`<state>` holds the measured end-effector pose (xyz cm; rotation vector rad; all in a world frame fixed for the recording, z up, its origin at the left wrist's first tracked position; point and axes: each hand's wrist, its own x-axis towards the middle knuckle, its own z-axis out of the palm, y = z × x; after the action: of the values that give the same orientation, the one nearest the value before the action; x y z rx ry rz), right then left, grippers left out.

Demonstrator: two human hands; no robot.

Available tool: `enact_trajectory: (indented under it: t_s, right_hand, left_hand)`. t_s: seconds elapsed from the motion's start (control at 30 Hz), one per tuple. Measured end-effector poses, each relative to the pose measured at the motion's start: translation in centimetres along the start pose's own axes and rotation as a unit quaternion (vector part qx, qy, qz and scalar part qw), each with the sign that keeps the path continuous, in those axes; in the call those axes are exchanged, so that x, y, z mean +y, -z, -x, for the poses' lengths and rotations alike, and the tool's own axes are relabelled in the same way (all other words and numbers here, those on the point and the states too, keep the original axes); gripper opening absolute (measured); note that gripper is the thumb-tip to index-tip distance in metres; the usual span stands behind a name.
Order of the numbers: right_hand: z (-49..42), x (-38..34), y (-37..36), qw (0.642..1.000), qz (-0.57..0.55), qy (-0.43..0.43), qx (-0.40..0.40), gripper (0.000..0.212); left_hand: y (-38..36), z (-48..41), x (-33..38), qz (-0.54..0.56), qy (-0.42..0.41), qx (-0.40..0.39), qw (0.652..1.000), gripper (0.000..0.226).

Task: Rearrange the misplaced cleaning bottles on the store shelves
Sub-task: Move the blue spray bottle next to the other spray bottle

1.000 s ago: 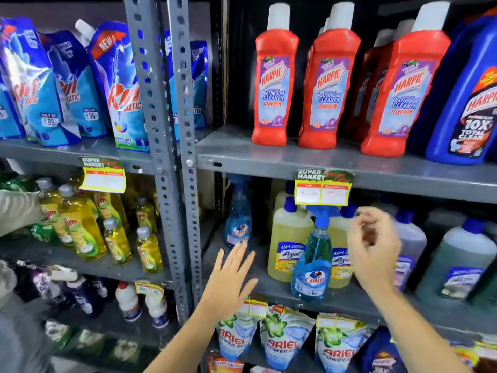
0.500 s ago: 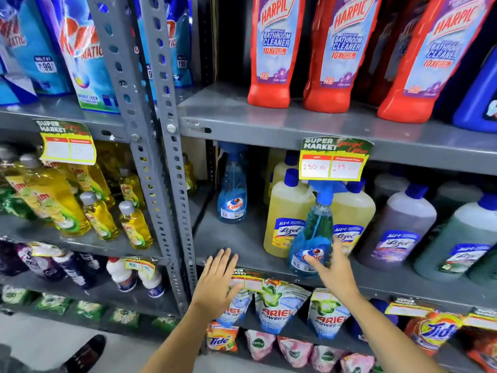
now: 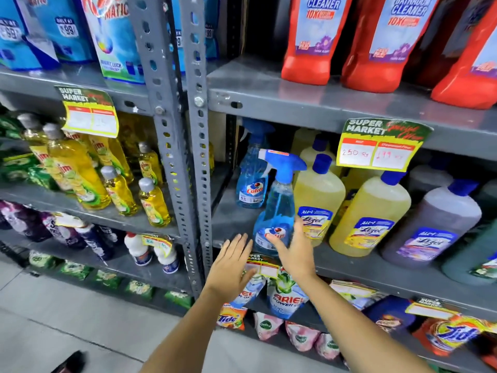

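Note:
A blue Colin spray bottle (image 3: 278,203) stands slightly tilted at the front of the middle shelf (image 3: 355,269), left of the yellow Lizol bottles (image 3: 318,195). My right hand (image 3: 295,254) holds its base, fingers across the label and thumb up its right side. A second Colin spray bottle (image 3: 251,184) stands behind it, further left. My left hand (image 3: 231,267) hovers open and flat just left of the front bottle, at the shelf edge, touching nothing.
Red Harpic bottles (image 3: 306,49) fill the shelf above. Purple and green Lizol bottles (image 3: 433,224) stand to the right. Price tags (image 3: 376,146) hang from the shelf edges. Grey steel uprights (image 3: 199,157) divide the bays; yellow dish-soap bottles (image 3: 78,173) sit to the left.
My right hand dropped from the sprayer top to the bottle's base and shifted the front spray bottle left, away from the Lizol bottles. The camera moved closer and lower.

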<state>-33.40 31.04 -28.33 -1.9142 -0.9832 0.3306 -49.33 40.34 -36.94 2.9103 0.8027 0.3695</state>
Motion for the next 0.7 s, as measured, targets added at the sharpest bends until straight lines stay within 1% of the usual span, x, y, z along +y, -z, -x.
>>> enact_trajectory:
  t_s: [0.1,0.2,0.3,0.5,0.63,0.7]
  right_hand:
    - [-0.9,-0.9,-0.6,1.000,0.005,-0.002,-0.002,0.070]
    - [-1.8,-0.9,-1.1,1.000,0.026,-0.004,0.009,0.066]
    - [-2.6,-1.4,-2.0,1.000,0.024,-0.004,0.008,0.065]
    - [-4.8,-3.5,-3.7,0.998,0.022,-0.025,-0.046,0.068]
    - [-5.8,-4.0,-4.1,0.995,0.023,-0.027,-0.089,0.067]
    - [-6.3,-4.4,-3.6,0.994,0.029,-0.026,-0.102,0.071]
  left_hand:
    - [-0.2,-0.1,0.0,-0.006,-0.006,0.014,1.000,0.073]
    - [-0.2,0.0,-0.6,-0.023,-0.021,0.013,0.999,0.068]
    - [-0.3,0.3,-1.1,-0.019,-0.033,0.007,0.999,0.068]
    - [-0.5,0.3,-1.0,-0.032,-0.023,0.006,0.999,0.070]
    - [-0.5,0.3,-1.0,-0.041,-0.020,0.000,0.999,0.069]
    - [-0.4,0.3,-1.0,-0.042,-0.018,0.001,0.999,0.070]
